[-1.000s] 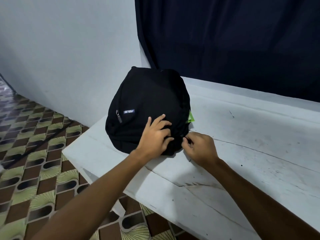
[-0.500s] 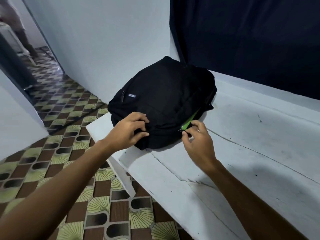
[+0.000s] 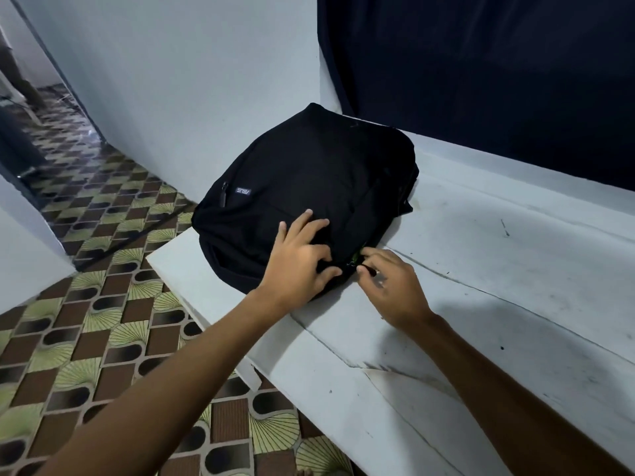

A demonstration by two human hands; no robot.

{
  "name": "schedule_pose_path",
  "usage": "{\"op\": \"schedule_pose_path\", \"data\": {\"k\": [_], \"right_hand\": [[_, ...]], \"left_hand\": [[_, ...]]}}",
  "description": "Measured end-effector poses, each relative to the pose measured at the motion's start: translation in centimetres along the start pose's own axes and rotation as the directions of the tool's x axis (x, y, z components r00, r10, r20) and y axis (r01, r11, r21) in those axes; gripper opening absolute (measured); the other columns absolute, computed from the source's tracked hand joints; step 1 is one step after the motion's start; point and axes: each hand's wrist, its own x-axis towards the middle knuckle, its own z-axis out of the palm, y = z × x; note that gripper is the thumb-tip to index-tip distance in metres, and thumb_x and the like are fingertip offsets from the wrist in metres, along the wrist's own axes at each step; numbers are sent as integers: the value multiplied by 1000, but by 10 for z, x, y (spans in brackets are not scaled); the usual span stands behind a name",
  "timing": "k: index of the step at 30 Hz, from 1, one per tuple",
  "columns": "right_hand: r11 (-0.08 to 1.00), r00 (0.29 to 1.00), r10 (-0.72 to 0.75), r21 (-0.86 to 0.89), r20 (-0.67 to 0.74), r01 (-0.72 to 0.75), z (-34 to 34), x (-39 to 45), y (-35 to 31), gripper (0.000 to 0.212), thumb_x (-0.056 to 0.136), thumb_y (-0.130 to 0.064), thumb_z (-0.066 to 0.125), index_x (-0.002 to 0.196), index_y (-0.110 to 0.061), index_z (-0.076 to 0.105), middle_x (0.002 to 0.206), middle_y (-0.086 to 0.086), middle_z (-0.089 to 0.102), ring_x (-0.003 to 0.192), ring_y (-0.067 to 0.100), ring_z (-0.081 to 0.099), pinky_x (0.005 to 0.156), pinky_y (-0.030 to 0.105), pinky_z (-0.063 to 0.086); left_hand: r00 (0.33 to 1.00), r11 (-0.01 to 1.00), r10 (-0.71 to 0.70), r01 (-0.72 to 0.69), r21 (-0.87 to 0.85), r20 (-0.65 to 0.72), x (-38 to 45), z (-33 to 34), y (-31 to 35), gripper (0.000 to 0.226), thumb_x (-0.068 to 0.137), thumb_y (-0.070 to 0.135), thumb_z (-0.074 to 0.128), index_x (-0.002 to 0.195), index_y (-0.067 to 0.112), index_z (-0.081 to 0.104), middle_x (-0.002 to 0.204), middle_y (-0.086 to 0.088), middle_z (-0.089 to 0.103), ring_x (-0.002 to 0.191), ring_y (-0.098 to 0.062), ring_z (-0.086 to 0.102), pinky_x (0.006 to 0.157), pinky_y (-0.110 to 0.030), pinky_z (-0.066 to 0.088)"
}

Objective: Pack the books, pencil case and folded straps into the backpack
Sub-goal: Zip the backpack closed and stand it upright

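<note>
Both hands meet the backpack (image 3: 309,173): left hand (image 3: 297,266) presses spread fingers, right hand (image 3: 391,286) pinches its zipper pull (image 3: 365,269).

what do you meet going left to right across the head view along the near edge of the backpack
patterned floor tiles → white table edge → black backpack → left hand pressing on it → green strip at the zipper → right hand pinching there → bare tabletop

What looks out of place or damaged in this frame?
A long crack runs across the white table. The black backpack lies flat at the table's corner, a sliver of green showing at its zip by the right hand. Nothing spilled.
</note>
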Motion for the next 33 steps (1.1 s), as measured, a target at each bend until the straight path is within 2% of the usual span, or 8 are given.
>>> {"op": "schedule_pose_path", "data": {"k": [3, 7, 15, 19, 23, 28, 30, 33], "right_hand": [[978, 986, -165, -137, -22, 160, -7, 11, 11, 28, 88, -23, 53, 84, -1, 70, 96, 8, 73, 87, 25, 67, 76, 34, 55], [969, 975, -201, -165, -93, 184, -14, 27, 29, 19, 87, -17, 61, 81, -1, 69, 94, 6, 67, 82, 23, 63, 71, 32, 53], [922, 982, 167, -338, -87, -186, -35, 81, 90, 27, 93, -27, 53, 92, -6, 70, 95, 1, 57, 74, 23, 58, 65, 29, 43], [859, 971, 236, -460, -32, -224, -30, 103, 102, 28, 94, -29, 53, 97, -6, 69, 103, 4, 59, 79, 30, 61, 71, 34, 47], [861, 897, 441, -267, -32, -433, -27, 104, 97, 25, 94, -25, 56, 107, -7, 67, 118, 7, 58, 96, 31, 61, 78, 30, 40], [908, 907, 420, 0, -25, -420, -50, 143, 81, 39, 96, -27, 55, 134, -17, 52, 136, 7, 45, 115, 25, 54, 97, 34, 41], [952, 952, 306, -4, -21, -306, -53, 170, 67, 40, 96, -33, 56, 133, -18, 53, 135, 5, 46, 122, 22, 49, 103, 35, 40], [982, 977, 181, -79, 112, -173, -46, 217, 47, 48, 94, -44, 56, 137, -24, 51, 140, 3, 44, 131, 20, 40, 107, 32, 31]], "left_hand": [[989, 967, -121, 137, -215, 86, 5, -9, -5, 22, 75, 29, 83, 69, 14, 67, 142, -8, 49, 147, -30, 18, 110, -66, 25], [966, 906, -181, 238, -351, 186, 11, -23, -8, 25, 77, 24, 81, 63, 17, 62, 149, -3, 40, 150, -20, 6, 117, -33, 15], [921, 823, -249, 364, -435, 299, 11, -28, -10, 26, 77, 19, 82, 62, 16, 61, 147, 1, 41, 149, -16, 11, 112, -24, 14], [925, 833, -228, 347, -431, 304, 12, -25, -10, 26, 78, 20, 81, 61, 15, 61, 147, 2, 40, 149, -15, 10, 112, -24, 13], [931, 868, -197, 311, -387, 307, 11, -24, -14, 23, 77, 28, 82, 67, 12, 68, 146, 4, 44, 147, -13, 19, 115, -29, 19], [958, 920, -261, 212, -328, -115, 26, -41, -31, 40, 70, 61, 64, 77, 23, 71, 112, 9, 63, 111, -11, 53, 97, -34, 43], [920, 949, -275, 215, -229, -279, 39, -46, -46, 49, 70, 65, 60, 93, 23, 71, 120, 4, 60, 119, -18, 49, 100, -44, 41], [925, 964, -261, 264, -29, -276, 67, -42, -65, 76, 69, 79, 51, 124, 27, 59, 147, -6, 43, 140, -31, 30, 109, -63, 25]]}}
